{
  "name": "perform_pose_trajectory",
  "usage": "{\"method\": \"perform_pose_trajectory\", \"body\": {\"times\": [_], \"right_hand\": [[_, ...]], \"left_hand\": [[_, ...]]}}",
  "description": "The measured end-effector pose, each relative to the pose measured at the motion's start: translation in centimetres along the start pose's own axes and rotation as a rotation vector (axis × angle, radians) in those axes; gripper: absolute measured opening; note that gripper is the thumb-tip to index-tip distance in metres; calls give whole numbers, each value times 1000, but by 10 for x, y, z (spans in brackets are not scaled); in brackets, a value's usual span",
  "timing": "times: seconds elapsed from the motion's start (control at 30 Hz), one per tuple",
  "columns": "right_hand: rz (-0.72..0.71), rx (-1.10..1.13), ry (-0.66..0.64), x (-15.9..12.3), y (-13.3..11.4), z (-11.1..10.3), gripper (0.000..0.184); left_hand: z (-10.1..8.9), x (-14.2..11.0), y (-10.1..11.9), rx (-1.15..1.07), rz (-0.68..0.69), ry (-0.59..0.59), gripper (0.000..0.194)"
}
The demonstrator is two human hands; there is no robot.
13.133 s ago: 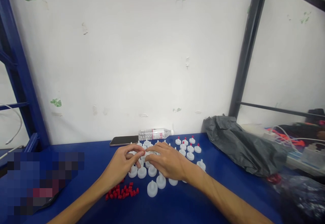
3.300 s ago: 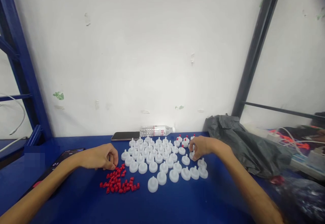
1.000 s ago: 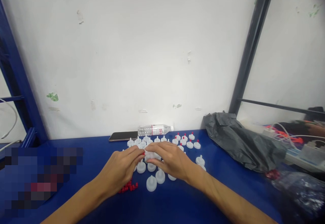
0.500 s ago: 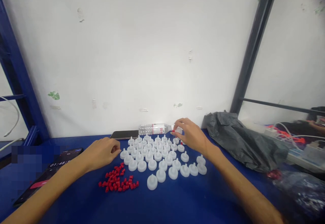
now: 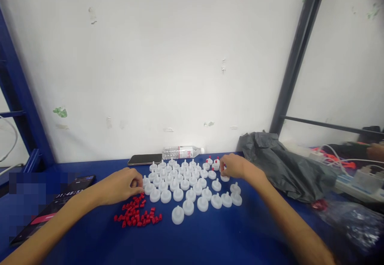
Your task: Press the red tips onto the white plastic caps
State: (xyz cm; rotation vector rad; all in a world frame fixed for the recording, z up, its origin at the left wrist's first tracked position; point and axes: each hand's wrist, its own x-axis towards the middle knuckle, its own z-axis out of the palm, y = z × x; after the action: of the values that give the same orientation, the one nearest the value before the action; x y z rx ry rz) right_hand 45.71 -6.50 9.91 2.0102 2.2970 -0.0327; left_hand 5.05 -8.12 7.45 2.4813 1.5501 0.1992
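Many white round nozzle caps [image 5: 178, 194] with upright spouts stand in a cluster on the blue table [image 5: 192, 245]. A few at the back right, such as one nozzle cap [image 5: 212, 174], have small red tips on their spouts. My right hand [image 5: 234, 166] is closed at the right of these, its fingers around the top of a white nozzle cap [image 5: 225, 178]; its spout is hidden. My left hand [image 5: 126, 185] hovers by the cluster's left edge, fingertips pinched just above a pile of small red caps [image 5: 136, 216]. What it pinches, if anything, is hidden.
Behind the cluster lie a clear plastic bottle [image 5: 183, 152] and a dark phone [image 5: 145, 159] by the wall. Another phone [image 5: 51, 209], with a running timer, is partly behind my left forearm. A grey plastic bag [image 5: 285, 169] and a clear bag [image 5: 354, 225] lie right.
My right hand has moved right and nearer from the back of the cluster, uncovering nozzle caps with red tips. The left hand has lowered slightly to the red pile's top edge.
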Motion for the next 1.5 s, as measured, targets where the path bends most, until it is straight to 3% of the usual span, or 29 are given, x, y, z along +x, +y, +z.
{"method": "perform_pose_trajectory", "body": {"times": [0.2,0.37,0.43,0.63,0.87,1.0,1.17,1.37,1.5], "right_hand": [[32,46,68,-10,-2,-11,28],[-225,194,-146,-24,-9,-21,37],[-257,193,-206,-25,-14,-19,37],[-208,65,-250,-23,-30,-13,28],[-161,-4,-235,-23,-35,-11,29],[-201,30,-141,-25,-30,-10,26],[-318,176,109,-29,-30,-13,24],[-494,224,378,-28,-58,-5,27],[-624,170,484,-32,-75,4,31]], "left_hand": [[4,2,4,-29,14,-36,23],[6,1,5,-16,13,-27,20],[7,1,6,-5,12,-20,18],[7,0,4,29,0,25,17],[-7,-4,11,50,-11,200,17],[-5,-4,23,55,28,264,18],[6,-4,40,55,153,367,26],[27,-4,55,81,340,491,32],[38,-2,64,93,431,572,31]]}}
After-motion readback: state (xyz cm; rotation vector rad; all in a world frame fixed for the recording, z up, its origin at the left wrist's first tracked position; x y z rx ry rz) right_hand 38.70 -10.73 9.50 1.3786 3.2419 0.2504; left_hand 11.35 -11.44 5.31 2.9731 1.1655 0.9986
